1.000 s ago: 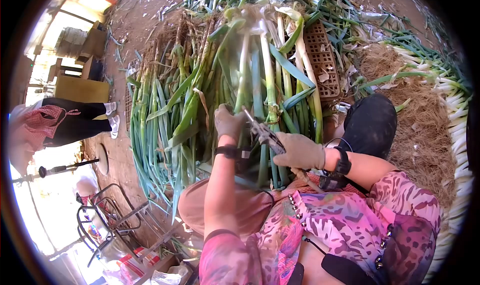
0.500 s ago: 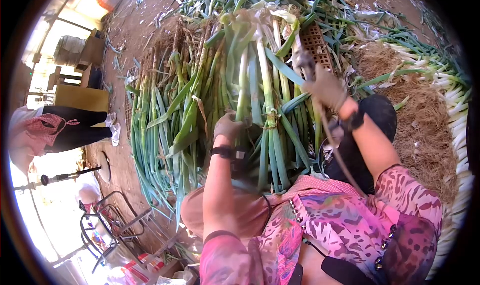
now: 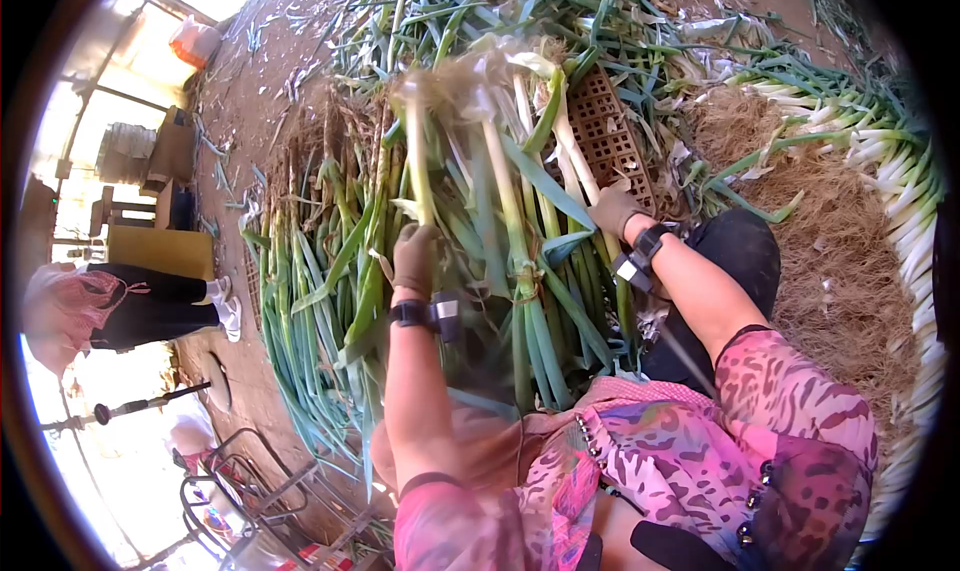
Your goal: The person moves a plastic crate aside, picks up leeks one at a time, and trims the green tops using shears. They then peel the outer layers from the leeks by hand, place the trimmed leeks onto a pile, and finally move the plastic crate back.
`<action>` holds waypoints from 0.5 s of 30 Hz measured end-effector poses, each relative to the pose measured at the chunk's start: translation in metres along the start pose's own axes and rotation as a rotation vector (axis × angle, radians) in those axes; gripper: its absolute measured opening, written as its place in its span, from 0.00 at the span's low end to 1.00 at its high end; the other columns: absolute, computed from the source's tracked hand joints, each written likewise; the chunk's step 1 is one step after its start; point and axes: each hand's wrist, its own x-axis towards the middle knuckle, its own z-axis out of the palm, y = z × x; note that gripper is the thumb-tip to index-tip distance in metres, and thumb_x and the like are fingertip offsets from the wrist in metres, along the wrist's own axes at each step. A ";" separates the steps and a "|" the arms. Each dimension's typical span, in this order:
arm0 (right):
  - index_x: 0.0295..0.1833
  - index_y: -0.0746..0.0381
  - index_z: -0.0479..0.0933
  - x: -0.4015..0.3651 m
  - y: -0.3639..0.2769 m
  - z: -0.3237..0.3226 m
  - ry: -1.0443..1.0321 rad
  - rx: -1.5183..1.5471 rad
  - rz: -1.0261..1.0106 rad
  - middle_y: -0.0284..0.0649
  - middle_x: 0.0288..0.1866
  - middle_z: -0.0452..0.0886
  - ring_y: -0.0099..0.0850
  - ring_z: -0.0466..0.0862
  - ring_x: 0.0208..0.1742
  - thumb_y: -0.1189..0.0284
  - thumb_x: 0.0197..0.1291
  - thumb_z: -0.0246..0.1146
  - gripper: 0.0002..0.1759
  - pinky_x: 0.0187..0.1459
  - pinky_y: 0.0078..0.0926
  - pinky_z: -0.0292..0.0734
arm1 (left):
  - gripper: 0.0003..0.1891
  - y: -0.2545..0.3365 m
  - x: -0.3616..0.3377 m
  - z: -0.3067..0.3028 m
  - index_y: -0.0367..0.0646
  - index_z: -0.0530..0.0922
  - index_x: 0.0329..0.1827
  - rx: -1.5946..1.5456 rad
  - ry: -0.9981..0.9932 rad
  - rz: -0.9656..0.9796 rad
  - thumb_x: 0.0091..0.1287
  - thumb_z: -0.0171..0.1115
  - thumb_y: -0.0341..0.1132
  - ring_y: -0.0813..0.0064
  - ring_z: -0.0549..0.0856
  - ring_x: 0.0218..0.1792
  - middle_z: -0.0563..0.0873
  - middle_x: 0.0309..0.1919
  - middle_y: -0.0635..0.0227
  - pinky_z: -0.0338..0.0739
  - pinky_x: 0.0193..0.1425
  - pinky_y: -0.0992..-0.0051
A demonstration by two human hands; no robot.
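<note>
My left hand [image 3: 415, 259], in a brown glove, is closed around a long green onion [image 3: 415, 161], its roots pointing away from me. My right hand [image 3: 615, 211], gloved too, is curled against the stalk of another green onion [image 3: 572, 149] near the crate. A bundle of green onions [image 3: 520, 261] lies between my hands, tied partway down. Left of my left hand lies a row of uncleaned green onions [image 3: 320, 201] with brown roots. Below my right hand a thin, blurred hose [image 3: 690, 356] runs toward my lap.
A brown plastic crate [image 3: 605, 126] stands beyond my right hand. Cleaned white onions [image 3: 900, 191] with a mass of roots [image 3: 820, 271] line the right. Loose green leaves [image 3: 470, 16] litter the far floor. Another person [image 3: 150, 306] stands at left, above a metal frame chair [image 3: 250, 481].
My left hand has shifted left with a green onion whose white stalk now shows. My right hand has come lower and nearer; the grey tool it held is no longer visible.
</note>
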 end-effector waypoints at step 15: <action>0.50 0.68 0.78 -0.018 -0.037 -0.094 -0.149 1.260 -0.127 0.42 0.34 0.85 0.31 0.85 0.28 0.64 0.63 0.69 0.18 0.31 0.25 0.83 | 0.31 0.030 0.026 0.134 0.38 0.87 0.50 0.760 -0.117 -0.375 0.49 0.78 0.51 0.55 0.89 0.50 0.90 0.47 0.50 0.83 0.54 0.62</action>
